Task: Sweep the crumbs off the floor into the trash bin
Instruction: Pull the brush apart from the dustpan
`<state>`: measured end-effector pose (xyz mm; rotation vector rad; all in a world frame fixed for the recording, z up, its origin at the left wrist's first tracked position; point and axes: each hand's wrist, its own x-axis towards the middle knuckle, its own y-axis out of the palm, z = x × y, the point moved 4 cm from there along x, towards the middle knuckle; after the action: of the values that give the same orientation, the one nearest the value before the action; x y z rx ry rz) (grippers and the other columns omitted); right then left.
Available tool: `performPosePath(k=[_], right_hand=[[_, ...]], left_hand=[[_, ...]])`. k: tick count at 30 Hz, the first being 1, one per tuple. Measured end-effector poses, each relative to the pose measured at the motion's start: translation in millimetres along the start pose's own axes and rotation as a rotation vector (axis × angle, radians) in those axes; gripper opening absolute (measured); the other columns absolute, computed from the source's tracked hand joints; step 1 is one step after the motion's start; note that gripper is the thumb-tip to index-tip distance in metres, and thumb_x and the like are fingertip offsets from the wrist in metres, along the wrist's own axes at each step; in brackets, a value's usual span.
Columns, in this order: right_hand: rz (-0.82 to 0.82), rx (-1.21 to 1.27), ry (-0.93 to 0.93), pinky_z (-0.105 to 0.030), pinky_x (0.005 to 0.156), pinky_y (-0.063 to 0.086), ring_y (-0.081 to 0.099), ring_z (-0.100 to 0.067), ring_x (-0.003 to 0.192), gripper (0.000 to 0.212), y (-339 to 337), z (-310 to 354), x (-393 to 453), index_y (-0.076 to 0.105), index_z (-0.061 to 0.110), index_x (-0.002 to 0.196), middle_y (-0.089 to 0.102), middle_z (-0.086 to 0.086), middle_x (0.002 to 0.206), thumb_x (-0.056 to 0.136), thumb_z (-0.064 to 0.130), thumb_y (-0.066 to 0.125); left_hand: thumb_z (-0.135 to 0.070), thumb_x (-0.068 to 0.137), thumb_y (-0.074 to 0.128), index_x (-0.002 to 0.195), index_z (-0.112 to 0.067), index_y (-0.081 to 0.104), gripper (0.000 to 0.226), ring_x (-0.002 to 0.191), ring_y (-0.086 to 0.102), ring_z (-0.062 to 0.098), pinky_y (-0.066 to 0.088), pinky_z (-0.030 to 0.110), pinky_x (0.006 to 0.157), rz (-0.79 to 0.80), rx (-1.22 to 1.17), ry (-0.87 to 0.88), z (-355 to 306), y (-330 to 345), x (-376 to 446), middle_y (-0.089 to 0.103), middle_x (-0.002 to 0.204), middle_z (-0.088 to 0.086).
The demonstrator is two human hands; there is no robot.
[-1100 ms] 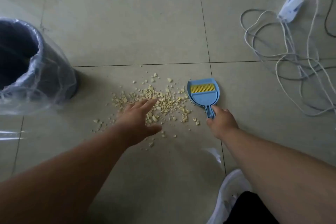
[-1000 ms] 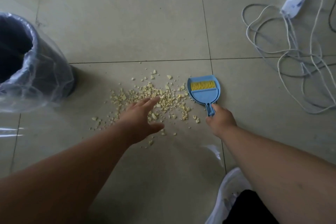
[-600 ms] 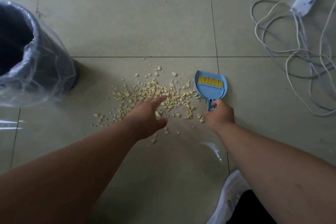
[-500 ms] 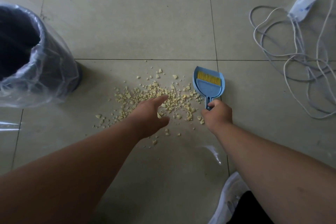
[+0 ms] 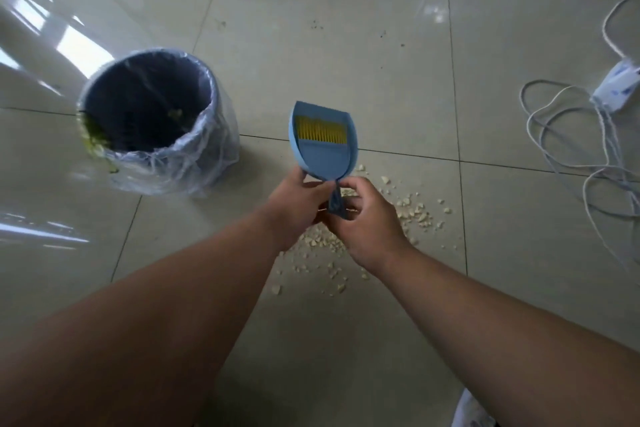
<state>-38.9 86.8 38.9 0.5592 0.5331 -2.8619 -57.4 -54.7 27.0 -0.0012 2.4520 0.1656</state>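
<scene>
Head view: 2 bare forearms reaching in over pale glossy floor tiles (image 5: 346, 28). Small light-blue plastic dustpan (image 5: 320, 142) with a yellow-bristled brush (image 5: 320, 130) nested inside, lifted above the floor, mouth pointing away. Left hand (image 5: 298, 204) pinching the pan's rear edge; right hand (image 5: 363, 222) clasped around the dark-blue handle (image 5: 335, 204). Pale yellow crumbs (image 5: 412, 211) scattered on the tiles below and right of both hands. Round dark-blue trash bin (image 5: 152, 107) lined with a clear plastic bag, upright at left, near the pan but apart. Tangled white cable (image 5: 571, 152) and white adapter (image 5: 616, 88) lying at far right.
</scene>
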Motion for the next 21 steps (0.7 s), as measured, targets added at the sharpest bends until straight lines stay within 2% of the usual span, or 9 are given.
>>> performPosePath(k=[2,5,6,9,11,13,16,18,21], right_hand=[[0.072,-0.060,-0.036,-0.031,0.077,0.063,0.075,-0.004,0.089,0.052,11.9,17.7,-2.9,0.060,0.039,0.124,0.077,0.008,0.102,0.079,0.035,0.085],[0.094,-0.282,-0.134,-0.028,0.073,0.061,0.072,-0.002,0.081,0.038,17.8,40.0,-2.9,0.065,0.034,0.119,0.074,0.011,0.095,0.082,0.033,0.075],[0.088,-0.378,-0.191,-0.027,0.074,0.059,0.069,-0.002,0.083,0.041,18.6,46.6,-2.2,0.064,0.032,0.122,0.071,0.011,0.100,0.082,0.031,0.074],[0.092,-0.651,-0.351,-0.032,0.099,0.052,0.055,-0.012,0.121,0.077,27.6,56.7,3.3,0.050,0.024,0.146,0.054,0.001,0.138,0.077,0.041,0.079],[0.160,-0.720,-0.360,-0.037,0.118,0.038,0.035,-0.019,0.146,0.098,37.7,59.6,7.1,0.037,0.020,0.157,0.036,-0.002,0.160,0.074,0.049,0.082],[0.231,-0.752,-0.337,-0.039,0.122,0.033,0.028,-0.020,0.153,0.106,49.2,59.9,8.9,0.031,0.019,0.160,0.025,0.000,0.169,0.073,0.051,0.082],[0.269,-0.772,-0.320,-0.039,0.112,0.046,0.047,-0.023,0.142,0.094,61.3,58.4,5.0,0.037,0.021,0.155,0.038,-0.001,0.163,0.077,0.049,0.079],[0.253,-0.764,-0.364,-0.040,0.090,0.058,0.065,-0.024,0.114,0.068,67.7,61.1,-2.5,0.052,0.023,0.134,0.062,0.000,0.134,0.075,0.048,0.078],[0.225,-0.756,-0.404,-0.042,0.067,0.058,0.067,-0.022,0.082,0.045,76.3,65.7,-14.3,0.052,0.025,0.106,0.065,0.004,0.097,0.072,0.044,0.075]], left_hand=[[-0.007,0.103,0.059,0.133,-0.014,0.056,0.031,0.107,0.073,0.043,0.059,0.056,0.086,0.039,-0.053,0.003,-6.4,-18.5,-8.5,0.072,0.120,0.025],[-0.007,0.104,0.057,0.134,-0.021,0.060,0.033,0.100,0.074,0.039,0.060,0.051,0.077,0.078,-0.091,-0.015,-8.7,-42.4,-15.4,0.071,0.121,0.026],[-0.007,0.104,0.057,0.134,-0.022,0.061,0.034,0.100,0.074,0.038,0.060,0.051,0.077,0.080,-0.109,-0.025,-8.6,-48.6,-17.6,0.070,0.122,0.026],[-0.005,0.104,0.057,0.136,-0.027,0.062,0.039,0.105,0.072,0.037,0.059,0.056,0.084,0.111,-0.165,-0.048,-5.7,-60.2,-23.2,0.068,0.126,0.027],[-0.005,0.104,0.056,0.138,-0.030,0.061,0.042,0.116,0.069,0.042,0.059,0.059,0.087,0.150,-0.162,-0.066,-3.2,-63.6,-27.6,0.067,0.130,0.026],[-0.003,0.105,0.055,0.140,-0.033,0.059,0.046,0.118,0.068,0.043,0.058,0.059,0.087,0.167,-0.141,-0.087,-0.3,-67.3,-30.8,0.070,0.127,0.024],[-0.002,0.105,0.055,0.140,-0.031,0.059,0.046,0.112,0.071,0.040,0.059,0.057,0.085,0.161,-0.107,-0.123,4.3,-75.6,-36.7,0.071,0.125,0.024],[-0.003,0.104,0.055,0.138,-0.028,0.061,0.043,0.110,0.071,0.038,0.058,0.060,0.089,0.170,-0.100,-0.140,8.2,-81.1,-41.5,0.071,0.125,0.025],[-0.002,0.104,0.055,0.139,-0.027,0.060,0.043,0.105,0.073,0.034,0.056,0.062,0.094,0.181,-0.109,-0.145,10.9,-85.5,-48.8,0.073,0.123,0.024]])
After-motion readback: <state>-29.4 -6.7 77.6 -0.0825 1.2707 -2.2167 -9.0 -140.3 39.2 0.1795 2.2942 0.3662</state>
